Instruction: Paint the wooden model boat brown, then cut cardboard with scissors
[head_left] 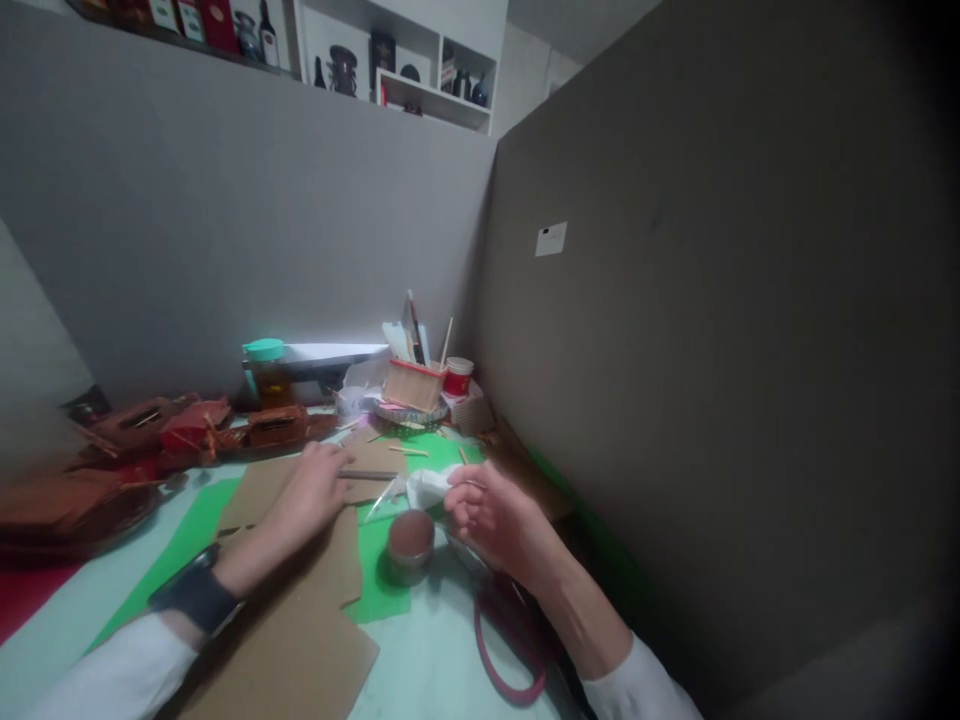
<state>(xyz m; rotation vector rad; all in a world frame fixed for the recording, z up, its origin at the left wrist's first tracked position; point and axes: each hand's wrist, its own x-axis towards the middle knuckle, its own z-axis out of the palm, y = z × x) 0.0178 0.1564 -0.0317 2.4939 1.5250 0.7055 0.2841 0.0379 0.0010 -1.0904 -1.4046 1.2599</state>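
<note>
My left hand [319, 488] is closed around one end of a thin dark stick [369, 475], which points right over the cardboard [300, 590]. A white crumpled cloth or tissue [429, 488] lies at the stick's far end, and my right hand [487, 510] pinches its right side. Just below the tissue stands a small round cup [411, 545] with brownish contents. A clear pointed piece [384, 497] rests between the stick and the cup, on the green mat [382, 580].
Brown-red model pieces [277, 427] line the left side. Behind are a teal-lidded jar [268, 372], a wooden holder with brushes [414, 384] and a red-white tub [458, 377]. A dark red loop [510, 692] lies near the front right. Grey panels [637, 300] enclose the table.
</note>
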